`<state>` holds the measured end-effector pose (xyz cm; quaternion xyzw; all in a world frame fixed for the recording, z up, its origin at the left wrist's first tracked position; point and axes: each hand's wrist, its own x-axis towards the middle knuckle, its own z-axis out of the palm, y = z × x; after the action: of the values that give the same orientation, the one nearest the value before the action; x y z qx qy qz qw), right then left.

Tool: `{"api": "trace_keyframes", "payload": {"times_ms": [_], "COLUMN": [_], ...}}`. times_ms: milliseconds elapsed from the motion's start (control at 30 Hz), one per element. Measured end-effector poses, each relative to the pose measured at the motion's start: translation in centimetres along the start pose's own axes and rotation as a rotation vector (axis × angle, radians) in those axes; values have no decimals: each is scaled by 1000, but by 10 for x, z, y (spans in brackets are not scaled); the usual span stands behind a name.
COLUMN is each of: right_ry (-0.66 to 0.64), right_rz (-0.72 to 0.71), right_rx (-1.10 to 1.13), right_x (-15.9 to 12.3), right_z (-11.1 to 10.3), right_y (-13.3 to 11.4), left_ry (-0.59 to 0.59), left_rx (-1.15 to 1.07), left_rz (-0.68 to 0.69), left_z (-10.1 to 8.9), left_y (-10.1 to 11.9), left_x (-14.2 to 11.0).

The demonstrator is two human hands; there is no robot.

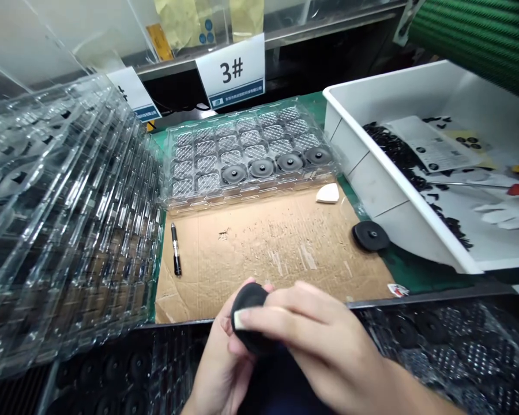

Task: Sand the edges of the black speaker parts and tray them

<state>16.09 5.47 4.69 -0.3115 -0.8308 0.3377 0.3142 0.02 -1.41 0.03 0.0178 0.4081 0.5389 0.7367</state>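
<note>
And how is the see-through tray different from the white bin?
The clear plastic tray is see-through, but the white bin is solid. The tray is shallow with many small pockets; the bin is deep with one big space. The tray has round black discs in a neat row; the bin has jumbled black bits and papers. Both are open on top.

Left hand (222, 360) cupped low, right hand (315, 334) angled across it
</note>
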Motion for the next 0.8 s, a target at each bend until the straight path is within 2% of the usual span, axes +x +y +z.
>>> {"api": "trace_keyframes", "payload": {"times_ms": [100,133,200,267,433,533,600,700,800], "right_ry": [-34,-26,25,69,75,17,-26,-4,227], "right_rz": [96,86,4,15,481,535,527,553,517], "right_rx": [-93,-101,-22,103,131,102,102,91,95], "right_x": [-2,-1,1,4,-6,-27,-36,-31,-6], "right_z": [-1,0,3,8,26,43,51,45,30], "right_y": [-2,-3,-2,4,49,75,82,68,31], "left_ry": [76,74,19,-2,74,95,131,152,152], "left_rx": [31,32,21,8,-35,-35,-8,31,65], "left_rz": [42,50,43,51,120,127,122,156,256], "left_z": [2,2,1,-1,1,5,8,10,13], "left_y": [2,1,0,-1,2,6,7,5,1], "left_x": [2,2,5,8,12,12,12,14,14]}}
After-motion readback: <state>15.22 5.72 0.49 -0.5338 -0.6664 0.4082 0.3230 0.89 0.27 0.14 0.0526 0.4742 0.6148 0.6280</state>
